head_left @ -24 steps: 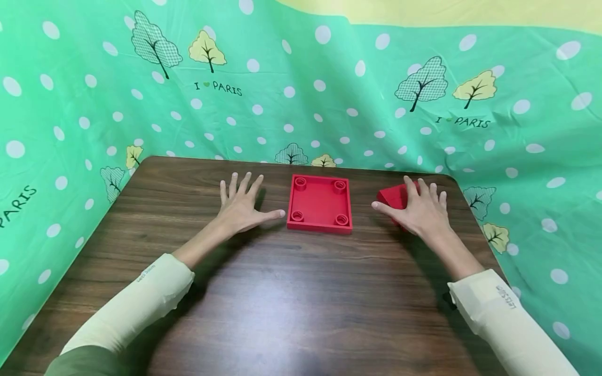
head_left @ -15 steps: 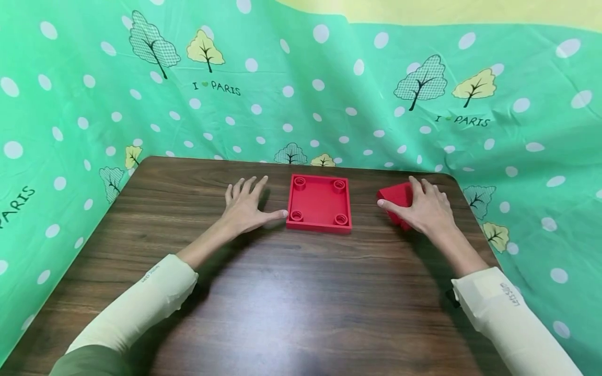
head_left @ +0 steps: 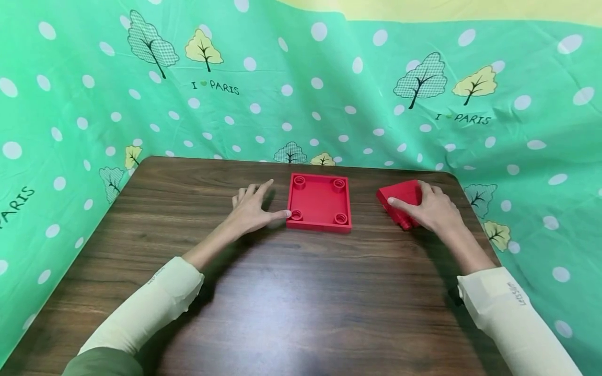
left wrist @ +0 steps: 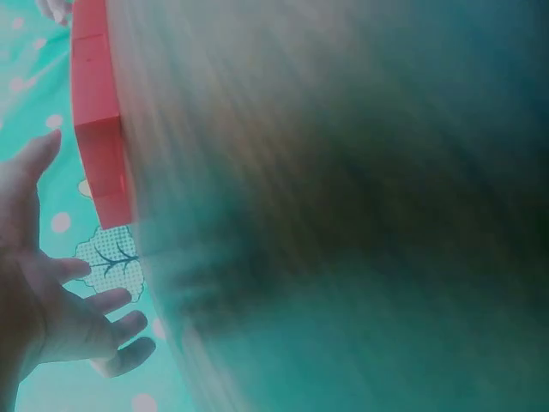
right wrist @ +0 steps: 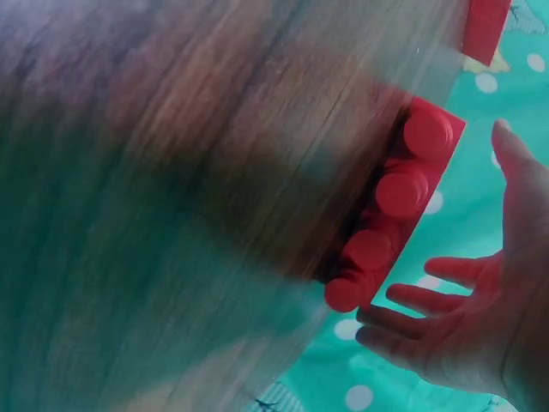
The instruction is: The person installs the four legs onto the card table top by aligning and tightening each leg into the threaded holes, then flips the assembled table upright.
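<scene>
A square red plastic piece (head_left: 320, 201) lies at the far middle of the table, its raised rim and round corner rings facing up. My left hand (head_left: 251, 211) is beside it with fingers loosely spread, thumb tip right at its near left corner. In the left wrist view the piece (left wrist: 96, 103) shows edge-on above the hand. Over on the right lies a red toy building block (head_left: 400, 197); the right wrist view shows round studs along the block's side (right wrist: 399, 193). My right hand (head_left: 437, 209) reaches over it, thumb above its top, fingers relaxed at its right side.
Both pieces lie toward the far edge of the dark brown wooden table (head_left: 282, 303). A green dotted cloth (head_left: 263, 78) with printed trees hangs behind it and down the left and right sides. Pale sleeves (head_left: 146, 303) cover both forearms.
My left hand has shifted right to the square piece, its fingers bending more. The right hand has moved slightly right and toward me, uncovering more of the studded block.
</scene>
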`<state>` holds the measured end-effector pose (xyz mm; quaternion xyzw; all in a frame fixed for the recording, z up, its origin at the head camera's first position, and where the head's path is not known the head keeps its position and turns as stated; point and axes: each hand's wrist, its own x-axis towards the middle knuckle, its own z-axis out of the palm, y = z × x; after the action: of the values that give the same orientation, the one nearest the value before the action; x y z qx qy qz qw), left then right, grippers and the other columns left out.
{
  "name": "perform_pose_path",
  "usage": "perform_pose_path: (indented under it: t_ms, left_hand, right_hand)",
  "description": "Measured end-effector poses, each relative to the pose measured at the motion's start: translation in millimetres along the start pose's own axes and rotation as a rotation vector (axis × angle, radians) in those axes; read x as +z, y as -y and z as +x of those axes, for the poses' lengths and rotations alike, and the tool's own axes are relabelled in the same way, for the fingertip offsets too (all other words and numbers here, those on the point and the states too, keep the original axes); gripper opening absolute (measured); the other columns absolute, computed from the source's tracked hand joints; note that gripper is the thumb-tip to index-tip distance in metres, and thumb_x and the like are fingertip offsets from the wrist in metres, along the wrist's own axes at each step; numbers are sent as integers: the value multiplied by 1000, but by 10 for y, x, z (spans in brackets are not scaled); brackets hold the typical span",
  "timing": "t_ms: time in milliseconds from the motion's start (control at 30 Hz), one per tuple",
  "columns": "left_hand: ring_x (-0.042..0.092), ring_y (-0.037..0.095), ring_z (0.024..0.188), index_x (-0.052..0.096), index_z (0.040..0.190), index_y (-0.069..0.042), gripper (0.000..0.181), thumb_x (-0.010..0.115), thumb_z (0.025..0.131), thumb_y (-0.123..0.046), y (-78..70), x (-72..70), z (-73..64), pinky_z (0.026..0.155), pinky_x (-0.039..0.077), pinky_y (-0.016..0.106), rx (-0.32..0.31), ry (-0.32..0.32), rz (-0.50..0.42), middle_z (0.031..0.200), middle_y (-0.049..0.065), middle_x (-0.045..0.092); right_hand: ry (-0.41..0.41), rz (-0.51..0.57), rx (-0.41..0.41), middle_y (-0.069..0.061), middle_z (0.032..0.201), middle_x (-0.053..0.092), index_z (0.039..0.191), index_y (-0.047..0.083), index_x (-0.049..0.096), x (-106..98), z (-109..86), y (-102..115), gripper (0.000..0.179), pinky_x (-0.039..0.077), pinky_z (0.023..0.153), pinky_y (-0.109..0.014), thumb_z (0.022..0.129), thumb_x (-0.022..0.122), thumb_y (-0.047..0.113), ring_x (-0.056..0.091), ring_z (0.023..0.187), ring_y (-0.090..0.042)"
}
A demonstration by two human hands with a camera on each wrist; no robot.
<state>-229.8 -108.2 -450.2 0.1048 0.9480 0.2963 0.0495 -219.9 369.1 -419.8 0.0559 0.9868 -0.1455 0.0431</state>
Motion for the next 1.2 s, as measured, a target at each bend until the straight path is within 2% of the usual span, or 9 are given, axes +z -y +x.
perform_pose_path:
  t_ms: [267,400,500,667,767,900,1000,1200]
  left_hand:
    - [46,41,148,40,176,-21,107,84,91,-69,-112,-24,29,122,47,71,-8,74,-88,160,17,54]
    - [51,38,151,46,172,-19,101,87,91,-63,-139,-6,67,122,51,69,-19,88,-142,158,15,59]
    - [57,37,147,48,170,-18,98,90,91,-57,-134,7,104,123,52,65,-16,97,-194,156,16,62]
    - [68,35,132,50,169,-14,92,93,93,-43,-74,10,158,115,59,52,-24,146,-386,154,20,63]
    - [72,33,119,51,168,-13,86,93,95,-30,-19,16,188,99,65,43,-45,181,-544,154,22,61]
    - [73,29,104,53,166,-11,79,90,98,-18,39,36,243,82,69,37,-68,217,-692,155,24,59]
    - [76,26,101,54,165,-12,74,88,99,-13,57,50,286,81,72,38,-75,243,-764,156,24,59]
    - [78,28,108,54,165,-14,75,86,99,-5,53,73,349,89,73,47,-91,302,-867,156,23,57]
  right_hand:
    - [43,38,-3,-46,156,44,171,-13,21,-63,16,-141,119,54,107,-79,104,56,79,51,134,-61]
    - [63,58,-12,-47,157,44,170,-16,21,-79,26,-172,116,52,111,-78,107,58,75,51,136,-61]
    - [77,80,-4,-47,159,43,170,-16,20,-92,33,-201,113,51,113,-78,108,58,71,50,136,-61]
    - [96,111,19,-47,161,41,171,-15,18,-107,51,-263,108,52,114,-78,110,59,64,48,137,-61]
    - [101,122,23,-46,161,42,171,-14,20,-116,63,-292,106,52,114,-78,111,58,63,49,137,-61]
    - [99,137,22,-46,161,44,171,-14,24,-133,83,-312,101,51,115,-78,112,56,62,50,139,-61]
    - [97,138,24,-46,161,44,169,-14,28,-146,97,-323,97,51,116,-78,113,56,60,50,139,-61]
    - [86,146,43,-45,158,48,166,-13,37,-137,134,-361,88,54,112,-75,113,58,55,53,135,-59]
